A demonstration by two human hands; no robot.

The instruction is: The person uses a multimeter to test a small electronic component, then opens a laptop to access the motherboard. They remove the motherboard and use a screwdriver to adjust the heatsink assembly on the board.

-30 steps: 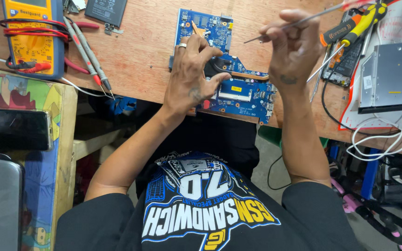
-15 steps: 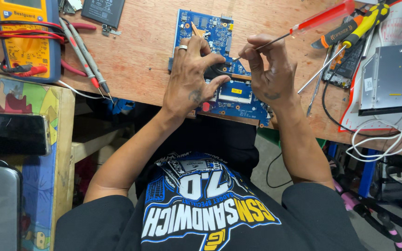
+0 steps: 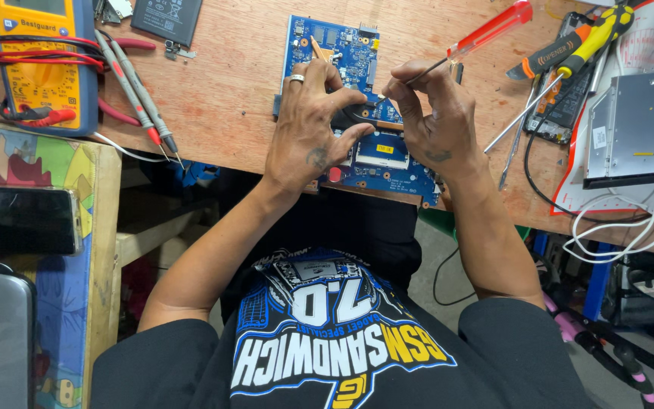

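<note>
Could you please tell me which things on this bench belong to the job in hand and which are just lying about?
In use:
left hand
right hand
red-handled screwdriver
blue circuit board

Lying about:
yellow multimeter
yellow-and-black screwdriver
silver drive
white cable

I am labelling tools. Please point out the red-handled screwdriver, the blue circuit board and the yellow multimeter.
red-handled screwdriver (image 3: 490, 32), head view, on handle.
blue circuit board (image 3: 342, 42), head view, on upper part.
yellow multimeter (image 3: 43, 83), head view, on body.
</note>
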